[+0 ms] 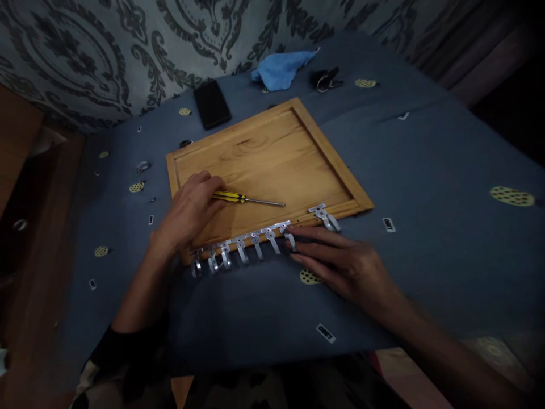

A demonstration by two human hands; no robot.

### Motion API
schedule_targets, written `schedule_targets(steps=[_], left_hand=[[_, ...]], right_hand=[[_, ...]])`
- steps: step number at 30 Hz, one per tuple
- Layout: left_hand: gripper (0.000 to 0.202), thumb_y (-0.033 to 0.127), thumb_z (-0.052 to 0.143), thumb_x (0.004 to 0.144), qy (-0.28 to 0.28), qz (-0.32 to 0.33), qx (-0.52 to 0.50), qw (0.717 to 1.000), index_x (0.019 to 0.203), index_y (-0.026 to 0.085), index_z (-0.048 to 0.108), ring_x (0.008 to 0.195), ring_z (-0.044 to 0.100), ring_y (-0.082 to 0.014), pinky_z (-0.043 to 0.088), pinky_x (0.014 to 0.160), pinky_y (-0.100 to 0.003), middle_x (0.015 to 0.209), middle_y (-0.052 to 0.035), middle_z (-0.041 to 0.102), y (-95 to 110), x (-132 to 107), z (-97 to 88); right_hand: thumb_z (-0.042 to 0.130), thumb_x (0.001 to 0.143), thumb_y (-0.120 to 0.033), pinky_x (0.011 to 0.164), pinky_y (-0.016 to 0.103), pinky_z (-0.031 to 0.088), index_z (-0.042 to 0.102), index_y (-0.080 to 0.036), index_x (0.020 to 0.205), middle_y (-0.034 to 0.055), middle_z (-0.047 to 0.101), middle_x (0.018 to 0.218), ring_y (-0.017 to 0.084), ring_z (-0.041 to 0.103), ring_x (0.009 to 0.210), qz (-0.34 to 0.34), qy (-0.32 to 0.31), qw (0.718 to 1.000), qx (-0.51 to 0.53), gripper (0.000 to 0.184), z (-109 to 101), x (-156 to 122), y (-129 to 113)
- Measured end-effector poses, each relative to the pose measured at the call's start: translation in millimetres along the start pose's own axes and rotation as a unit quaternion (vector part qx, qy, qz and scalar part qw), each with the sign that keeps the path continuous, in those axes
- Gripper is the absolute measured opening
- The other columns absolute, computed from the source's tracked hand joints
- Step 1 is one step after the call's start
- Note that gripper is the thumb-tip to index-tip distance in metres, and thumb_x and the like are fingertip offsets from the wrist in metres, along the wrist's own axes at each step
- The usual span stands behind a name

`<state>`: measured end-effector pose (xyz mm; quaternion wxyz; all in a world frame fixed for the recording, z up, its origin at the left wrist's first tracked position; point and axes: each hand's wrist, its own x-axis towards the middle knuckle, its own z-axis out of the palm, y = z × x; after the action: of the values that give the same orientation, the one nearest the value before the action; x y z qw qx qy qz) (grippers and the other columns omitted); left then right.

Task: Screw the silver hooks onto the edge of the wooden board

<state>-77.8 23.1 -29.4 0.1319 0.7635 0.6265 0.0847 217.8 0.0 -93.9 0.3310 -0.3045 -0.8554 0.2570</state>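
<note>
A framed wooden panel (pixel 255 153) lies on the blue cloth, with a row of silver metal hooks (pixel 255 238) along its near edge. My left hand (pixel 191 204) rests over the panel's left part, closed around the yellow and black handle of a screwdriver (pixel 232 197). The shaft points right across the wood. My right hand (pixel 340 255) has its fingertips on the hook (pixel 291 237) at the right end of the row. Beyond a gap, another hook (pixel 325 217) sits nearer the panel's right corner.
A black phone (pixel 212 104) lies behind the panel. Farther right are a blue rag (pixel 283 69) and a black object with a metal ring (pixel 327 79). On the left, a loose metal piece (pixel 143 166) and a small screw-like piece (pixel 151 199) rest on the cloth (pixel 434 187).
</note>
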Motion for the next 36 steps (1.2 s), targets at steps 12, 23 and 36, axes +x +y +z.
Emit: schedule_targets(steps=[12,23,36], left_hand=[[0.016,0.033,0.073,0.082,0.064,-0.001,-0.174,0.983,0.086,0.020,0.064,0.080,0.059,-0.0158,0.047,0.066,-0.028,0.087,-0.0019,0.064,-7.0,0.8,-11.9],[0.011,0.014,0.060,0.098,0.388,0.082,-0.311,0.864,0.090,0.022,0.060,0.068,0.064,-0.0056,0.054,0.055,-0.023,0.075,0.0086,0.062,76.0,5.9,-41.3],[0.018,0.044,0.039,0.106,0.275,0.114,-0.160,0.941,0.103,0.029,0.050,0.079,0.067,-0.0137,0.055,0.076,-0.033,0.095,0.0020,0.068,111.6,-12.5,-10.5]], right_hand=[[0.064,0.094,-0.017,0.082,0.032,0.067,0.077,-0.021,0.096,0.0079,0.078,0.117,0.020,0.079,0.095,0.006,0.016,1.000,0.017,0.014,2.4,0.9,-1.0],[0.064,0.094,-0.017,0.081,0.030,0.067,0.077,-0.021,0.096,0.0078,0.078,0.117,0.021,0.079,0.094,0.012,0.010,1.000,0.016,0.014,0.2,2.4,-2.8],[0.064,0.094,-0.015,0.089,0.030,0.065,0.077,-0.017,0.101,0.0099,0.076,0.122,0.021,0.078,0.099,-0.008,0.013,1.000,0.017,0.016,1.4,1.1,0.6]])
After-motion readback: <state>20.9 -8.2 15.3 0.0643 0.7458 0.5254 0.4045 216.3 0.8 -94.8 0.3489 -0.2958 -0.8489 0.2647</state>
